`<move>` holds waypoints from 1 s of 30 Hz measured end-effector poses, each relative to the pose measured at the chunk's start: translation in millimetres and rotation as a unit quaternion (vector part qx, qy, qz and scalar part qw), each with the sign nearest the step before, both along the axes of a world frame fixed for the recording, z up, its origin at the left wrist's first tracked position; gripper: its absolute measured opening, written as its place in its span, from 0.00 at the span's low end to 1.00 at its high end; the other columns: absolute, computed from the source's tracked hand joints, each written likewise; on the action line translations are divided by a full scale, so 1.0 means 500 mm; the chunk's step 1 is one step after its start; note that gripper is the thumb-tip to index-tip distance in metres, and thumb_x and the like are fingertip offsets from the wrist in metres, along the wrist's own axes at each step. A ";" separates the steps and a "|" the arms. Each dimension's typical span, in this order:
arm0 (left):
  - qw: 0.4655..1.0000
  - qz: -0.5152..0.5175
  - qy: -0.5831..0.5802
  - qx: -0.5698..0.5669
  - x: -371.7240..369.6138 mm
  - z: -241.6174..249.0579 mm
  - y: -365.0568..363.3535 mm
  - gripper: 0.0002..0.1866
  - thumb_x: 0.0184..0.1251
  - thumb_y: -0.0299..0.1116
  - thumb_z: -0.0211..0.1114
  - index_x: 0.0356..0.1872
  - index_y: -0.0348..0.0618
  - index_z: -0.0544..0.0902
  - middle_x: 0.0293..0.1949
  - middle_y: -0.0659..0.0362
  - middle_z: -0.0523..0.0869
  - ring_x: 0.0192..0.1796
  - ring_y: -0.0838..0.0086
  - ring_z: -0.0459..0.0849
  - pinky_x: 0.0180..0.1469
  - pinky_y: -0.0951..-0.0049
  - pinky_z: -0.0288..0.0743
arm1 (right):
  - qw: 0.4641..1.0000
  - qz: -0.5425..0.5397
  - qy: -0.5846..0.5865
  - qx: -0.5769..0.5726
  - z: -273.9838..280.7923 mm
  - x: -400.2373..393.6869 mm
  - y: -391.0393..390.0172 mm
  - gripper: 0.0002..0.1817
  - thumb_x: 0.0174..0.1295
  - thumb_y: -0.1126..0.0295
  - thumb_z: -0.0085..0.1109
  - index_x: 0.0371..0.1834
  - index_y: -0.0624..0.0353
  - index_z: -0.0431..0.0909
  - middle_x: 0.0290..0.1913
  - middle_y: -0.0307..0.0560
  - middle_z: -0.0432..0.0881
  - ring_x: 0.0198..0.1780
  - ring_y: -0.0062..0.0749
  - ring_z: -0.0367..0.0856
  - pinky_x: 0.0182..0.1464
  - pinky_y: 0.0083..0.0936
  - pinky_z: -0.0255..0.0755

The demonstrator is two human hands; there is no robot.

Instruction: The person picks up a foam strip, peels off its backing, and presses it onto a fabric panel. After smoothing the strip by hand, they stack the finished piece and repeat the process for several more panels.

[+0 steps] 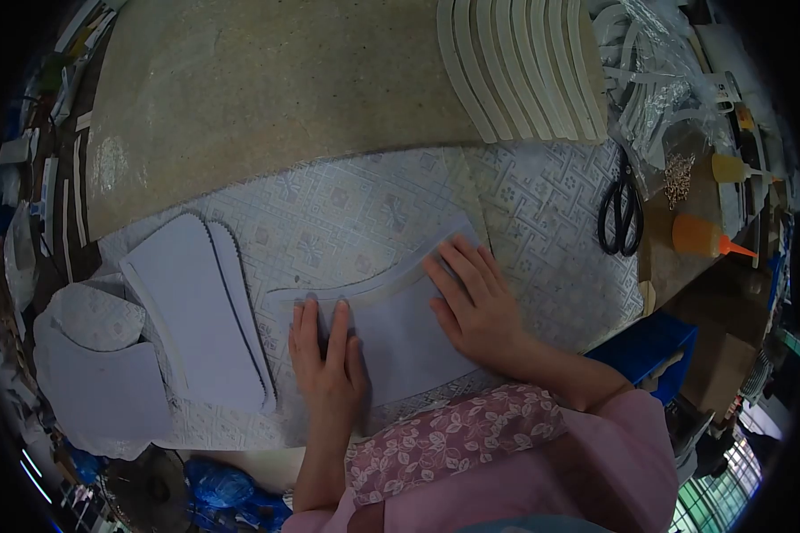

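A pale grey-blue fabric piece (396, 346) with a curved upper edge lies flat on the patterned table cover (329, 231). A narrow strip (373, 291) runs along that curved edge. My left hand (324, 355) rests on the piece's left part, its fingers spread and the fingertips near the curved edge. Flat on the right part lies my right hand (478, 306), fingers stretched toward the upper right corner. Neither hand grips anything. To the left are stacked fabric pieces (196, 302) and another cut piece (107, 386).
Curved pale strips (515, 71) lie on a brownish board (285, 80) at the back. Black scissors (621, 209) rest at the right, near an orange-tipped bottle (697, 235), a yellowish bottle (728, 169) and small metallic parts (678, 180). A blue bin (653, 351) stands below the table's right edge.
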State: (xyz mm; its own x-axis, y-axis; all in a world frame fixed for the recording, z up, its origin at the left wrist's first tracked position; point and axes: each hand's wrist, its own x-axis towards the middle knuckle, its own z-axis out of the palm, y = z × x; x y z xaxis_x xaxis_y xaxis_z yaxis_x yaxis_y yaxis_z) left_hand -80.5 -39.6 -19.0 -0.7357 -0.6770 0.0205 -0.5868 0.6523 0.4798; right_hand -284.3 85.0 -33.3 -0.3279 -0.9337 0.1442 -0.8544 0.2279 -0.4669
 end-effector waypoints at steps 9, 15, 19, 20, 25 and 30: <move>0.997 0.039 0.062 0.024 0.012 -0.006 -0.004 0.24 0.71 0.29 0.64 0.68 0.43 0.78 0.71 0.40 0.70 0.74 0.42 0.69 0.73 0.44 0.64 | 1.000 0.005 -0.004 0.010 0.013 0.001 -0.009 0.26 0.64 0.74 0.61 0.68 0.63 0.75 0.70 0.59 0.71 0.73 0.59 0.67 0.71 0.53 0.65; 0.998 0.032 0.048 0.031 0.009 0.000 -0.010 0.23 0.70 0.27 0.63 0.67 0.40 0.79 0.70 0.40 0.70 0.72 0.41 0.70 0.73 0.46 0.64 | 1.000 0.009 0.007 0.003 0.005 0.002 -0.010 0.26 0.65 0.74 0.60 0.68 0.64 0.75 0.70 0.60 0.70 0.73 0.61 0.67 0.71 0.53 0.64; 0.998 0.032 0.045 0.015 0.012 -0.005 -0.009 0.23 0.70 0.28 0.64 0.67 0.41 0.79 0.70 0.41 0.71 0.72 0.43 0.70 0.72 0.47 0.65 | 1.000 0.006 0.017 0.010 0.007 0.005 -0.010 0.26 0.66 0.74 0.59 0.68 0.64 0.74 0.70 0.60 0.70 0.74 0.60 0.67 0.72 0.53 0.64; 0.998 0.033 0.043 0.011 0.012 -0.005 -0.007 0.23 0.70 0.29 0.64 0.67 0.42 0.79 0.70 0.41 0.72 0.72 0.43 0.70 0.72 0.47 0.65 | 1.000 0.007 0.019 0.012 0.009 0.005 -0.010 0.26 0.66 0.74 0.59 0.68 0.64 0.74 0.70 0.60 0.70 0.74 0.60 0.67 0.72 0.53 0.63; 0.999 0.032 0.039 -0.007 0.013 -0.010 -0.005 0.23 0.70 0.31 0.65 0.66 0.43 0.79 0.70 0.42 0.72 0.72 0.43 0.70 0.71 0.48 0.67 | 1.000 0.008 0.016 0.011 0.008 0.004 -0.010 0.26 0.66 0.74 0.59 0.69 0.64 0.74 0.71 0.60 0.70 0.74 0.60 0.66 0.73 0.53 0.63; 0.999 0.031 0.009 -0.030 0.007 -0.005 -0.005 0.23 0.71 0.33 0.64 0.66 0.43 0.79 0.70 0.42 0.72 0.73 0.41 0.68 0.72 0.43 0.62 | 0.999 0.003 0.035 0.024 0.013 0.007 -0.008 0.27 0.66 0.72 0.60 0.70 0.63 0.73 0.71 0.60 0.70 0.74 0.59 0.66 0.73 0.51 0.63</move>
